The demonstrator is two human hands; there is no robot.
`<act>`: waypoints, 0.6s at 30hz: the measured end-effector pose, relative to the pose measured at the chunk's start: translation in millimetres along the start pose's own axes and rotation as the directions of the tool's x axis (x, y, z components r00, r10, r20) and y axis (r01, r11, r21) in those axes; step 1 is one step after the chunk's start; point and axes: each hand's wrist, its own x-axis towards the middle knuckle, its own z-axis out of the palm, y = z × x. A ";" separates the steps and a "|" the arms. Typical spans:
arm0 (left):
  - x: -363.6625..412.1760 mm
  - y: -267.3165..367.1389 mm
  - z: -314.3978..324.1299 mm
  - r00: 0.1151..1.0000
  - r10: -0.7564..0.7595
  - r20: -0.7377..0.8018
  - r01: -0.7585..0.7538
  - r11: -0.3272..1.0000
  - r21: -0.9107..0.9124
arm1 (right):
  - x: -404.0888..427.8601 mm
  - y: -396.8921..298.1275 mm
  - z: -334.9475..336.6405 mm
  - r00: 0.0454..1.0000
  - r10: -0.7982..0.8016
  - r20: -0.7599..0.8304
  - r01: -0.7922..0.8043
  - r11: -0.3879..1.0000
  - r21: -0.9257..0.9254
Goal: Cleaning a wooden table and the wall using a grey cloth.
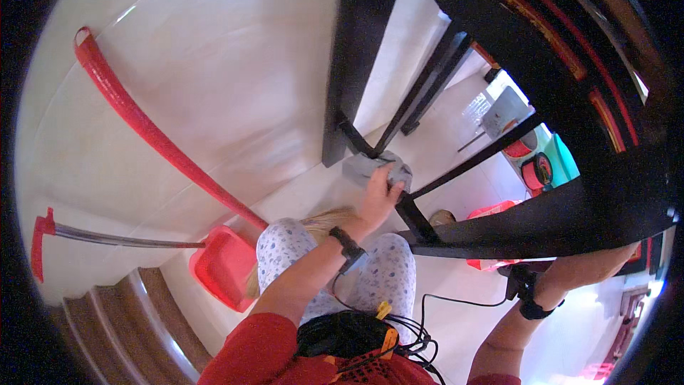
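Note:
In the head view, my left hand is on a bunched grey cloth, its fingers curled over it. The cloth lies against the lower bars of a black frame, where several dark bars meet near the floor. My right arm reaches to the right, past the frame's wide curved black panel; the right hand is hidden behind the dark structure near the right rim. Black straps sit on both wrists, and cables lie in my lap.
A red dustpan with a long handle and a red-handled broom stand at the left by the wall. Brown stairs lie lower left. Beyond the frame are a grey board, a red spool-like object and a red bag.

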 end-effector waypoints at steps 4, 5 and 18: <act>-17.9 -2.9 19.1 0.977 0.192 -0.091 -0.143 0.910 0.389 | -2.3 -4.1 -1.8 0.957 0.287 0.046 -0.289 0.923 0.253; -23.0 -3.9 13.7 0.979 0.171 -0.113 -0.079 0.825 0.560 | -7.7 -6.7 3.0 0.953 0.296 0.059 -0.300 0.915 0.271; -5.8 -71.7 3.5 0.974 -0.193 -0.116 0.063 0.728 -0.683 | -0.6 4.3 4.1 0.997 -0.078 -0.024 0.077 0.997 -0.017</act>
